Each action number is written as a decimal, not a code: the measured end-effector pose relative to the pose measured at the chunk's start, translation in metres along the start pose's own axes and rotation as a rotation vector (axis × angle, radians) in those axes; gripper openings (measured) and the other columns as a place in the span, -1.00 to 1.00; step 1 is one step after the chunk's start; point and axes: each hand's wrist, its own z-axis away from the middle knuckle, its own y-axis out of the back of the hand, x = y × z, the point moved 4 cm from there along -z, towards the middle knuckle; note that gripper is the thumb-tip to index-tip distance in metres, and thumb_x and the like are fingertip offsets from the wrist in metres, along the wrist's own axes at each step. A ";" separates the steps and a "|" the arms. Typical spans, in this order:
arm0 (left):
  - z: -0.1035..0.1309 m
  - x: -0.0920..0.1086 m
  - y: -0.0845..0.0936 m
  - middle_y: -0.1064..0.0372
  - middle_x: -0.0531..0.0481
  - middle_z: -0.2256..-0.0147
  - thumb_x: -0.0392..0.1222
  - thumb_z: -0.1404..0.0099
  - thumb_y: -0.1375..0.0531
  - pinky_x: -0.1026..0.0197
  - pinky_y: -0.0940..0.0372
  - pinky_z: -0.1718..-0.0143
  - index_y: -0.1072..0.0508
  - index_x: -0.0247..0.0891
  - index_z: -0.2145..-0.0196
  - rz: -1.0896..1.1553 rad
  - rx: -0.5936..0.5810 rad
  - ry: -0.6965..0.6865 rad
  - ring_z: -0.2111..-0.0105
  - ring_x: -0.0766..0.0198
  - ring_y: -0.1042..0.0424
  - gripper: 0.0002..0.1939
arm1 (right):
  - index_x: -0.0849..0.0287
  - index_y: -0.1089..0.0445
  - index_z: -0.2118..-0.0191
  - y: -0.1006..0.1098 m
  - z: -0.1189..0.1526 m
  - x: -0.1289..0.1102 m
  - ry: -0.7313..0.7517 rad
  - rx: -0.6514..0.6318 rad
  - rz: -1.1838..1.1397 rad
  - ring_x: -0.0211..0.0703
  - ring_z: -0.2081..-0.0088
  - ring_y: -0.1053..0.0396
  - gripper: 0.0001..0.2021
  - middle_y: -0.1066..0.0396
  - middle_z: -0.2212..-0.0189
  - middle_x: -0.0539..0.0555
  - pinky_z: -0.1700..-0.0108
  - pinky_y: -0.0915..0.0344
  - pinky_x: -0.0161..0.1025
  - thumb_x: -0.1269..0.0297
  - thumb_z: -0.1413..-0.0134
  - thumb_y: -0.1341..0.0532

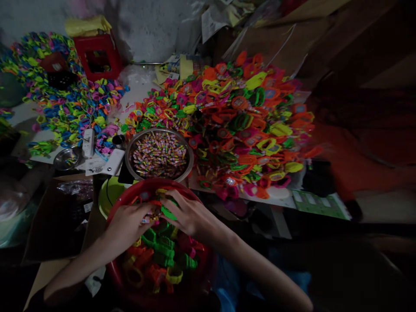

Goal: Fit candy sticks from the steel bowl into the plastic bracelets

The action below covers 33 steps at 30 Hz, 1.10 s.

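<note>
Left hand (pixel 130 220): bent over the far left part of the tub, its fingertips closed on small printed wrapped pieces (pixel 150 216).
Right hand (pixel 186 213): brought in from the right, and a green plastic piece (pixel 168 211) is gripped between thumb and fingers, right beside the left fingertips.
Red tub (pixel 114 271): placed at the near middle, beneath both hands; loose watch-shaped pieces (pixel 162 248) in green, orange, yellow and pink are heaped inside, and the green one in hand is held above them.
Steel bowl (pixel 191 161): set just beyond the tub, filled with more wrapped pieces in the same sort of print.
Big heap (pixel 250 130): piled high on the table at the far right of the bowl, with orange, yellow, green and pink all jumbled together.
Second heap (pixel 73 108): spread across the far left, mostly blue, yellow-green and pink.
Red stand (pixel 115 56): stood against the wall behind that second heap, topped by a yellow bundle (pixel 87 27).
Left of the bowl: a white rectangular device (pixel 114 161) is laid near the edge, with a white power strip (pixel 88 143) and a small metal dish (pixel 58 161) farther left.
Lime-green basin (pixel 104 200): partly hidden behind the tub's left side.
Cardboard box (pixel 45 234): parked at the near left, clear wrapping seen inside.
</note>
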 end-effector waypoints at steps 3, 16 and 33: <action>-0.002 0.000 -0.001 -0.52 -0.02 0.30 -0.29 -0.18 -0.19 0.26 -0.35 0.31 -0.49 -0.18 0.20 0.039 0.000 0.020 0.35 0.18 -0.51 -0.79 | 0.27 -0.30 0.14 0.000 -0.002 -0.001 -0.004 -0.041 0.041 -0.11 0.21 -0.35 -0.83 -0.26 0.13 0.24 0.38 -0.35 -0.29 0.40 -0.24 -0.01; -0.005 0.002 -0.007 -0.50 -0.06 0.35 -0.21 -0.26 -0.14 0.27 -0.33 0.32 -0.48 -0.24 0.28 0.239 -0.016 0.044 0.37 0.19 -0.50 -0.86 | 0.30 -0.36 0.17 0.002 0.005 -0.005 0.149 0.018 0.203 -0.15 0.26 -0.34 -0.80 -0.35 0.15 0.20 0.37 -0.35 -0.27 0.41 -0.23 -0.01; -0.014 -0.006 -0.015 -0.51 -0.03 0.35 -0.07 -0.19 -0.25 0.31 -0.27 0.38 -0.47 -0.28 0.30 0.274 0.027 0.109 0.38 0.20 -0.50 -0.78 | 0.34 -0.35 0.15 -0.001 0.007 0.002 0.112 0.114 0.117 -0.17 0.25 -0.37 -0.75 -0.39 0.22 0.19 0.27 -0.35 -0.29 0.34 -0.30 0.02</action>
